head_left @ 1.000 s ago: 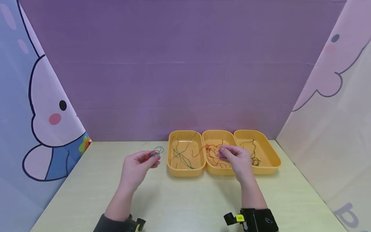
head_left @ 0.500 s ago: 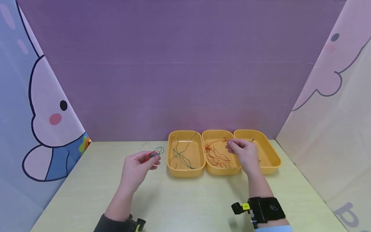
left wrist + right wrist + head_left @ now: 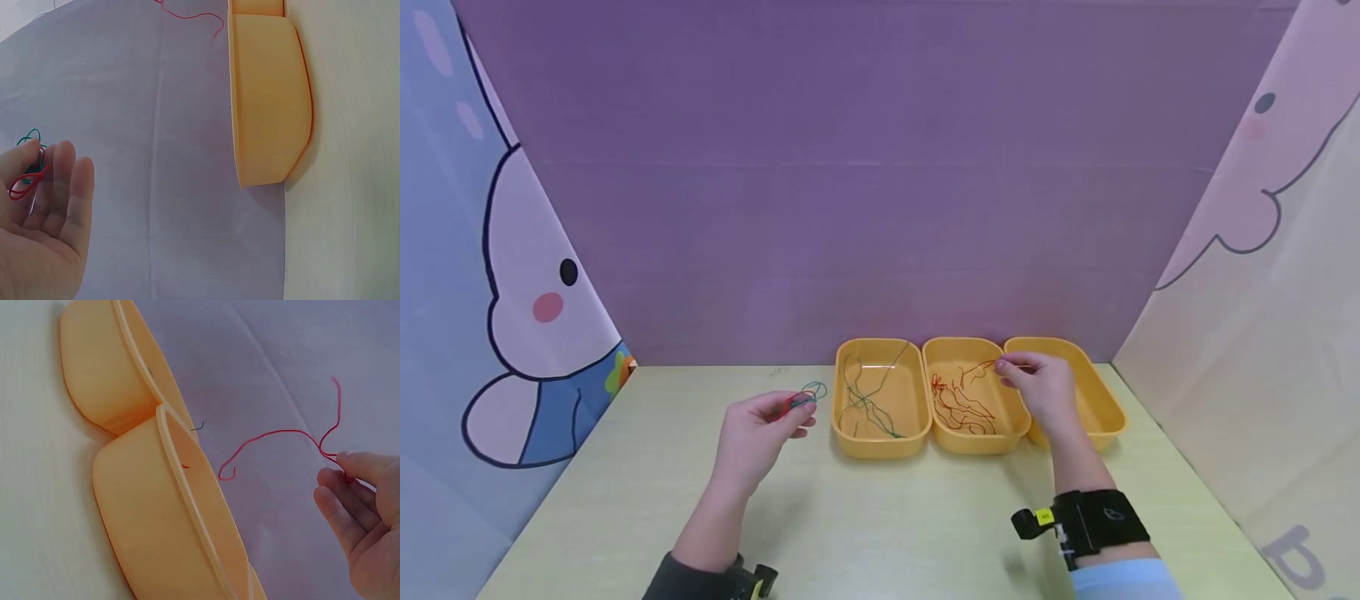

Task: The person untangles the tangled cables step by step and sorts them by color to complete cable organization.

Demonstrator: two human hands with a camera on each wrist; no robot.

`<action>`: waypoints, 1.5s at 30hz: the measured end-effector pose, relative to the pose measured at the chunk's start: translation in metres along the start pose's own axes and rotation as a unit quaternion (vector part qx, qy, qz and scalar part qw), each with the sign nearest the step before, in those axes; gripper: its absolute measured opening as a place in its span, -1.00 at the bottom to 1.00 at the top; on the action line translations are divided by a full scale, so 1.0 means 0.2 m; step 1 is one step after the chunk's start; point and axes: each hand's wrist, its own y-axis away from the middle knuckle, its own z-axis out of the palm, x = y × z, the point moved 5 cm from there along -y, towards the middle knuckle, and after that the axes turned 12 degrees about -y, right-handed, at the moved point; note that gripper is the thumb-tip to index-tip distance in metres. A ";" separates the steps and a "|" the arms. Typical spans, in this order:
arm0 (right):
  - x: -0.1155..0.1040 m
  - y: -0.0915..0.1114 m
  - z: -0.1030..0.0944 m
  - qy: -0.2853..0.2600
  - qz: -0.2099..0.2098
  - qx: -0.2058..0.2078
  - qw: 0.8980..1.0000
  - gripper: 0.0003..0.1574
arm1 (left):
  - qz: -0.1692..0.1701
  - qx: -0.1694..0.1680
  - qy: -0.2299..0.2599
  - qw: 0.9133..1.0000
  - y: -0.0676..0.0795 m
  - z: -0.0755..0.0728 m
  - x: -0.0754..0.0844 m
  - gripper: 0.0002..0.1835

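My left hand (image 3: 760, 437) pinches a small bundle of thin red and green wires (image 3: 808, 393) left of the trays, above the table; in the left wrist view the red loops (image 3: 25, 185) lie by the thumb. My right hand (image 3: 1043, 392) pinches a thin red wire (image 3: 275, 432) between thumb and forefinger, over the border of the middle and right trays. Its bent ends stick out freely from the fingers. Several red wires (image 3: 962, 410) lie in the middle yellow tray (image 3: 976, 445). Green wires (image 3: 872, 408) lie in the left yellow tray (image 3: 880, 450).
The right yellow tray (image 3: 1105, 408) is partly hidden by my right hand and forearm. All three trays stand side by side near the back edge of the pale table (image 3: 880, 525). A purple backdrop (image 3: 880, 183) rises behind them, with printed sheets at both sides.
My right hand has moved right and farther back with the red wire, from over the middle tray toward the right one. It now covers the dark wires seen there. My left hand has hardly moved.
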 end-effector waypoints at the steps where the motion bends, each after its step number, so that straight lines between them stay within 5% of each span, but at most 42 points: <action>1: 0.00 -0.01 0.00 0.018 -0.004 -0.002 1.000 -0.76 | -0.002 0.000 -0.002 1.000 0.00 0.00 0.00 -0.80; 7: 0.01 -0.04 0.04 0.126 -0.024 -0.014 0.992 -0.82 | -0.007 -0.002 -0.010 1.000 0.00 -0.01 0.00 -0.77; 18: 0.15 -0.04 0.17 0.201 -0.046 -0.084 0.975 -0.92 | -0.005 -0.004 -0.009 1.000 0.00 0.01 0.00 -0.76; 29: 0.24 0.00 0.19 0.218 -0.021 -0.117 0.969 -0.87 | -0.008 -0.005 -0.014 1.000 0.01 0.02 0.00 -0.73; 45: 0.13 0.01 0.16 0.197 -0.035 -0.094 0.975 -0.80 | -0.006 -0.010 -0.019 1.000 0.00 0.03 0.01 -0.76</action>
